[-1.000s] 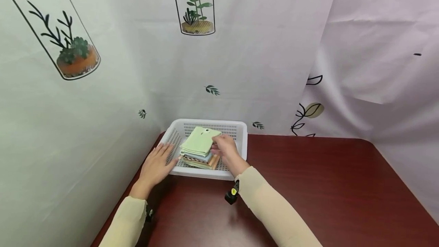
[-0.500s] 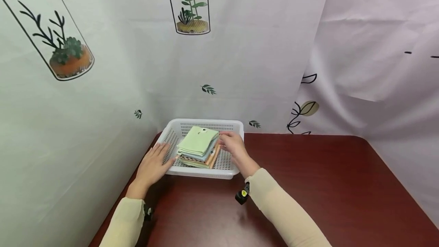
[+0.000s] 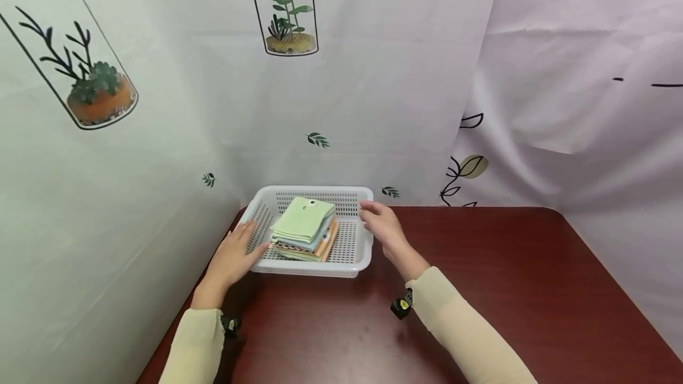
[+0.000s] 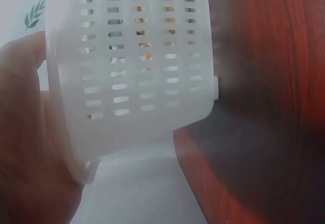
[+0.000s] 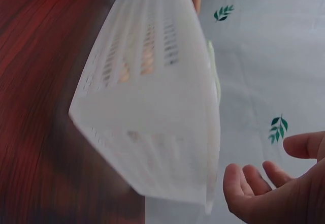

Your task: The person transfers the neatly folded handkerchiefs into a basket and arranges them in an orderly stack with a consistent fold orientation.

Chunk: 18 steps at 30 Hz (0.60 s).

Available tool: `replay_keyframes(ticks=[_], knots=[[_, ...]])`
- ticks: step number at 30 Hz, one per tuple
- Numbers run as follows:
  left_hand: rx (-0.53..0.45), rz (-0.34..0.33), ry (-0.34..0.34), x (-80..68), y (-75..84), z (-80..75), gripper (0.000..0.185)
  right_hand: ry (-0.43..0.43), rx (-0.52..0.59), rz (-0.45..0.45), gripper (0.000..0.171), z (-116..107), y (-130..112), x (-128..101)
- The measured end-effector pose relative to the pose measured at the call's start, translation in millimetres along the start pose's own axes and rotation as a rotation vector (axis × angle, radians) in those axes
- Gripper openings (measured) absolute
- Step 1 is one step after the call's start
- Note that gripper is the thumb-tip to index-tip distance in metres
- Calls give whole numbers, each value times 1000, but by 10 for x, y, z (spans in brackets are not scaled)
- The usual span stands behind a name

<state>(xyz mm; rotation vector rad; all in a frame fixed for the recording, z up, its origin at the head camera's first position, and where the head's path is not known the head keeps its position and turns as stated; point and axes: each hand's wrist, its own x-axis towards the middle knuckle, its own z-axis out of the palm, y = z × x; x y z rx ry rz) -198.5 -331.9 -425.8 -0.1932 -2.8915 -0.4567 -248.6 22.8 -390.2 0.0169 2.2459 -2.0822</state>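
Folded cloths in basket at table's far-left corner, hands flanking.

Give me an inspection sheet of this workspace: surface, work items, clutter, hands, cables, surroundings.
Surface: dark red wooden table, glossy.
Work items: white perforated basket at the table's far left corner; a stack of folded cloths lies in it, a green one on top.
Clutter: nothing seen.
Hands: left hand rests against the basket's left wall, fingers straight; right hand is by the right rim, fingers relaxed, holding nothing; whether it touches cannot be told.
Cables: nothing seen; a small black device sits at the right wrist.
Surroundings: pale curtain printed with plants behind and beside the table.
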Motion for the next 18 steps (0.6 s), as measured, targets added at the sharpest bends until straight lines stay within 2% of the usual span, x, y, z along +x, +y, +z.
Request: replay_keyframes(ticks=[5, 10, 14, 18], knots=[[15, 5, 25, 40, 58, 28, 77, -17, -27, -14, 42, -146, 70, -1], [0, 24, 41, 83, 188, 55, 77, -28, -71, -27, 43, -319, 115, -18], [12, 45, 45, 105, 338, 62, 76, -39, -179, -62, 48, -493, 141, -47], [44, 65, 58, 113, 527, 67, 75, -34, -309, -135, 52, -682, 194, -65]])
